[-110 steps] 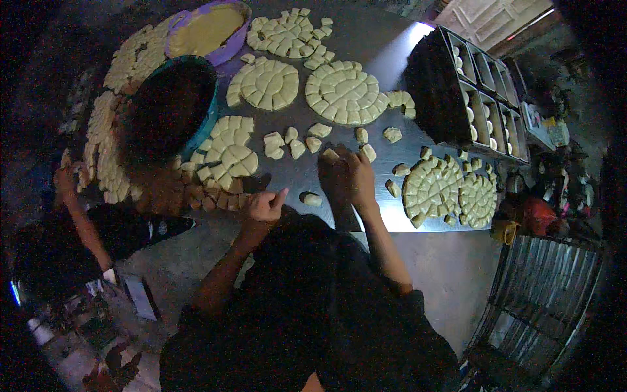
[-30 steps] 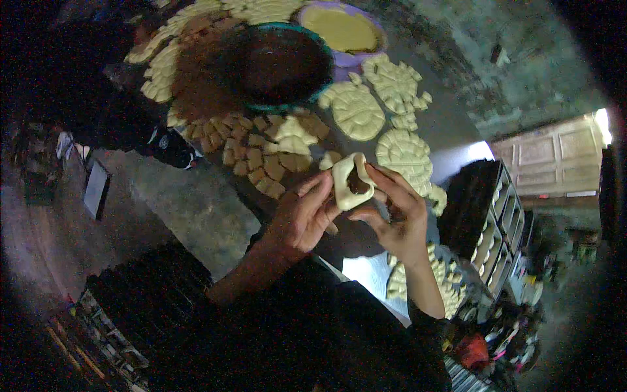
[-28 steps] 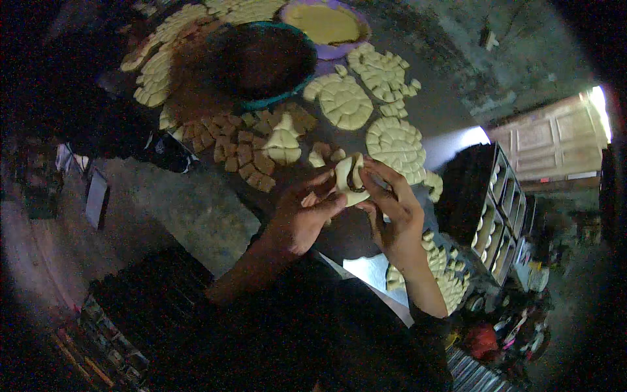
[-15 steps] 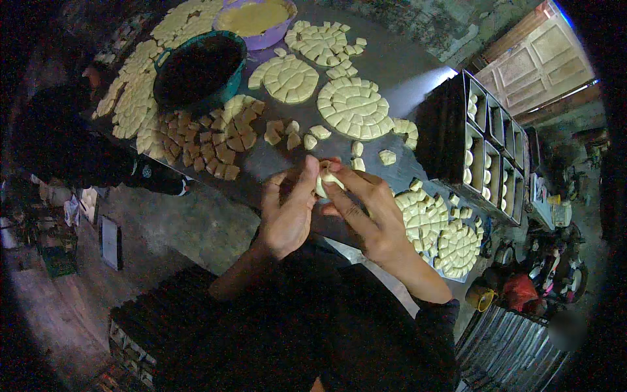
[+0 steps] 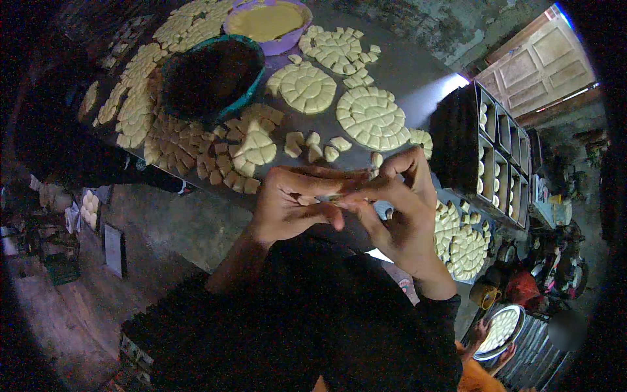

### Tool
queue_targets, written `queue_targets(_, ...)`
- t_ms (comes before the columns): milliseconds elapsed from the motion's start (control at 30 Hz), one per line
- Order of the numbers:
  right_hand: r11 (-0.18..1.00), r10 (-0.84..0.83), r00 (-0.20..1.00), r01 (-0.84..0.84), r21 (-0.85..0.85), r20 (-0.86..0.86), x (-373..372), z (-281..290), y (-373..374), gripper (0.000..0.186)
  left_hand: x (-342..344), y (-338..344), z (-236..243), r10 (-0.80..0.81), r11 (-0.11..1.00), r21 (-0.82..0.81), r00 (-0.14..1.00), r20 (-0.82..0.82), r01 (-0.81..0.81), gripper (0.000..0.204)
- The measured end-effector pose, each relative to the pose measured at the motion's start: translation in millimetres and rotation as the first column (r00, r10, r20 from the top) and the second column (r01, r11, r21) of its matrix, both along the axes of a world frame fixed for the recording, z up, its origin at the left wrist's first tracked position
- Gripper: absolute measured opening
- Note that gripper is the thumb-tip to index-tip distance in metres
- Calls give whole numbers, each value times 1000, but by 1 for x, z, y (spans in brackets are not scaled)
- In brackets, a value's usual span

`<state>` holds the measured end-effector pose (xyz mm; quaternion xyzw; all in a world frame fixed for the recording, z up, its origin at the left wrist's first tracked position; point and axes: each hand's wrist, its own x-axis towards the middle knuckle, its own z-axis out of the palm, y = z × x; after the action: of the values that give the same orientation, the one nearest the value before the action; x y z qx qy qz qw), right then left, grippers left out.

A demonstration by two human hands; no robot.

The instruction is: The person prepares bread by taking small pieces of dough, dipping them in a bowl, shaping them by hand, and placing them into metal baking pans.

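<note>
My left hand (image 5: 294, 206) and my right hand (image 5: 405, 212) meet over the near edge of the dark table (image 5: 418, 52). Their fingers are bent and pressed together at the tips; whatever lies between them is hidden. Just beyond are loose pale dough pieces (image 5: 332, 154). Behind these sit two round dough slabs cut into wedges, one on the left (image 5: 305, 89) and one on the right (image 5: 372, 119). Brown-topped dough pieces (image 5: 186, 140) spread out to the left. More cut dough (image 5: 467, 251) lies right of my right hand.
A teal-rimmed basin (image 5: 258, 81) of dark filling and a purple basin (image 5: 300, 36) of yellowish filling stand at the back left. A black rack (image 5: 457, 140) holding dough stands at right. At lower right, another person's hands (image 5: 480, 333) hold a round metal tray (image 5: 520, 320) of dough pieces.
The pale dough ball seen between my fingers is out of sight. My right hand has shifted right and its fingers have folded over. Another person with a tray has appeared at lower right.
</note>
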<state>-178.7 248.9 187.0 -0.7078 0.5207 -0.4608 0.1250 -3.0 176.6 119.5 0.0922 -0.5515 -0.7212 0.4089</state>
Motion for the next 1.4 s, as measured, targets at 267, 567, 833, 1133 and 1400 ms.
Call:
queue_targets(267,980,129,992,-128,153,2,47,-7,-62,49,32,-52,-28,62,933,358,968,-242,30,23)
queue_targets(567,920,-331,934,350,177,-132,65,-46,-82,55,23,-102,-61,-379,757,618,913,147,215,33)
queue_targets(833,668,-579,619,-12,744,530,21,-184,-30,39,-17,-67,-165,10,999,43,948,319,-26,22)
queue_targets(1133,709,-508,822,230,667,257,2,-272,-7,25,-12,-87,-226,334,826,-559,736,589,73,13)
queue_targets(1400,699,-552,802,594,398,-228,-109,-274,-4,20,-27,-71,-203,308,747,-622,709,635,233,17)
